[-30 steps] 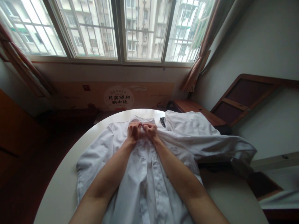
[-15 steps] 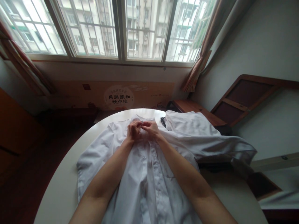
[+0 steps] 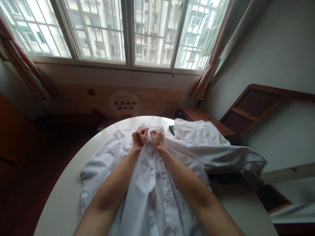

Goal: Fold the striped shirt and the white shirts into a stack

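Note:
A white button-up shirt (image 3: 137, 183) lies front side up across the round white table (image 3: 59, 190), its collar at the far end. Just below the collar, my left hand (image 3: 139, 137) pinches the left front edge of the shirt. My right hand (image 3: 157, 137) is closed on the opposite front edge, a small gap from the left. Below the hands the two front edges run apart down the middle, with buttons along the placket. What lies between my fingertips is too small to make out.
Folded white cloth (image 3: 201, 131) lies at the table's right rear, beside a small dark striped piece (image 3: 171, 129). One shirt sleeve (image 3: 236, 159) reaches over the right edge. Behind stand a wooden desk (image 3: 204, 119) and a chair-like wooden frame (image 3: 246, 111); a barred window (image 3: 152, 36) is ahead.
My hands, which were touching at the collar, have drawn slightly apart, the right one moving a little rightward and down. The view has shifted slightly.

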Tool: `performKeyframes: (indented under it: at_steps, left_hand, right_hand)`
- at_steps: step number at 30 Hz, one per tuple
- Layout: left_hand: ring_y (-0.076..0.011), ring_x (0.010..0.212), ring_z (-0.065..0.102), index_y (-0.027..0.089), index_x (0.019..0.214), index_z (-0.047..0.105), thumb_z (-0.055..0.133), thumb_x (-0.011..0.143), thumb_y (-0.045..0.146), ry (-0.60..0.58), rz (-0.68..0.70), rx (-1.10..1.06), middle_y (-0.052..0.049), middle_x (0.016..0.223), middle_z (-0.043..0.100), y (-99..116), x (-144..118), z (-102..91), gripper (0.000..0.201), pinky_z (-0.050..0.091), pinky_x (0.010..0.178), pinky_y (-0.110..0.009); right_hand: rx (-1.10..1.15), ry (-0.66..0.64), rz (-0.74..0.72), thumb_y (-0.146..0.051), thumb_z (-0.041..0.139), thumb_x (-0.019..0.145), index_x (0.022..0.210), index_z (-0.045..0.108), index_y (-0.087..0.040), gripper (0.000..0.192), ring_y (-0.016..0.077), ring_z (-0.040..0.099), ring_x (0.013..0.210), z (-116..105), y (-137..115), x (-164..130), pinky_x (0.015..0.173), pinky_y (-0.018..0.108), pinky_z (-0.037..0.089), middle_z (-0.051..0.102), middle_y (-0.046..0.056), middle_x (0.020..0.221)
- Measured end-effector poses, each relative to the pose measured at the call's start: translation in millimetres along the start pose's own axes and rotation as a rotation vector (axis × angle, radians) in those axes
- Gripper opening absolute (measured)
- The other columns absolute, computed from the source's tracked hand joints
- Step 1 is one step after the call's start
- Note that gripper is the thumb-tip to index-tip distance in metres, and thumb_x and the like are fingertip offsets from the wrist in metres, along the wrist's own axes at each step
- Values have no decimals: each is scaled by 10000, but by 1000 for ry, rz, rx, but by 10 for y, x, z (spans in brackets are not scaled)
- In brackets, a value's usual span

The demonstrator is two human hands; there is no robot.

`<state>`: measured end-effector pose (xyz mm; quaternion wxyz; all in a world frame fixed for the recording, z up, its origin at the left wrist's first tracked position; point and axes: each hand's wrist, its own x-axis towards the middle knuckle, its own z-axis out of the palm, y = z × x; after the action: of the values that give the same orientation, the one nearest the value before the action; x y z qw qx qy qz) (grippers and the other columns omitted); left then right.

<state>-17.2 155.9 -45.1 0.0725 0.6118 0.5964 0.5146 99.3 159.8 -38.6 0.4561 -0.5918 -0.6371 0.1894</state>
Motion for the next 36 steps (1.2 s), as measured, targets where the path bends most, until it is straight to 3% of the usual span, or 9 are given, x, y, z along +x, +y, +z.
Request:
performKeyframes:
  at_steps: [5,9,21,28,36]
  left_hand:
    - [-171,685,632,183,810,717,589,813,268,22,46,90,-55,789,715,1,-18,13,154,458,691,-266]
    - [-178,713,636,174,827,717,594,800,224,11,92,96,-66,817,710,31,-37,-3,135,462,701,-270]
    - [-180,722,645,182,822,716,608,800,250,16,26,-26,-60,813,711,43,-17,16,130,480,710,-283]
    - [-181,749,656,181,843,711,594,821,268,43,37,-84,-64,853,717,43,-13,8,147,493,744,-291]
    - [-179,738,659,172,817,701,599,798,222,-7,-26,-161,-61,813,719,16,6,28,115,496,717,-277]
  right_hand:
    - [230,66,125,-372,586,755,751,658,-183,202,176,615,704,-10,-15,39,681,263,458,688,39,747]
    - [272,61,148,-357,612,701,723,646,-177,184,156,590,637,37,-25,80,631,252,456,667,33,699]
    - [732,-104,305,-249,616,627,707,605,-159,121,113,540,493,50,-104,122,489,229,443,605,-4,560]
    - [580,-61,220,-303,597,653,773,674,-156,205,125,556,487,89,-56,106,468,224,441,628,-1,555]
    - [421,-2,57,-280,589,689,808,727,-179,209,192,659,752,56,-76,28,711,280,518,728,49,799]
